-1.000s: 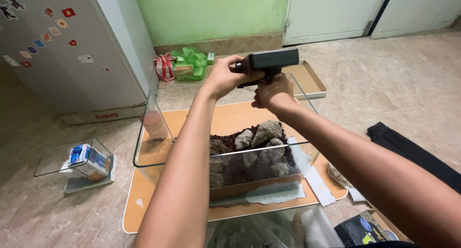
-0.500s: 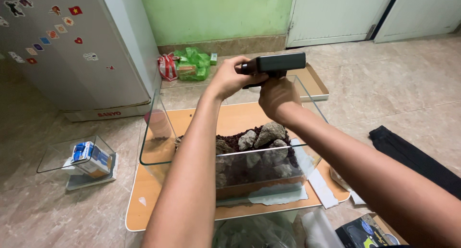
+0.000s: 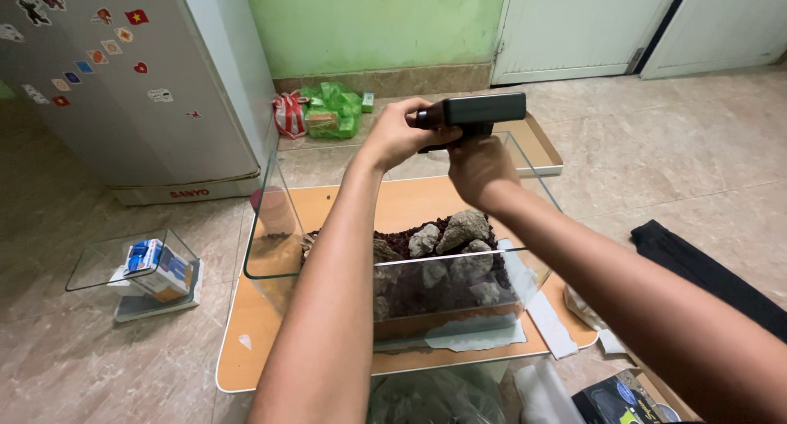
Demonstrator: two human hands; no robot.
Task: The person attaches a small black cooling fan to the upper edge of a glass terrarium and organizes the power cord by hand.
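Currently your left hand (image 3: pixel 399 134) and right hand (image 3: pixel 478 168) both pinch the dark box (image 3: pixel 479 111) with curled fingers, upper centre, above the glass tank (image 3: pixel 279 227).

A dark boxy device (image 3: pixel 479 111) sits level over the glass tank's (image 3: pixel 270 202) rear rim.

Open glass tank (image 3: pixel 270 227) top; rocks (image 3: pixel 447 235) crowding its right half.

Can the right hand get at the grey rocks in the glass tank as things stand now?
Probably yes. The right hand is over the open top of the glass tank, and the rocks lie just below with nothing between. But it grips the black device with the left hand, so its fingers are busy.
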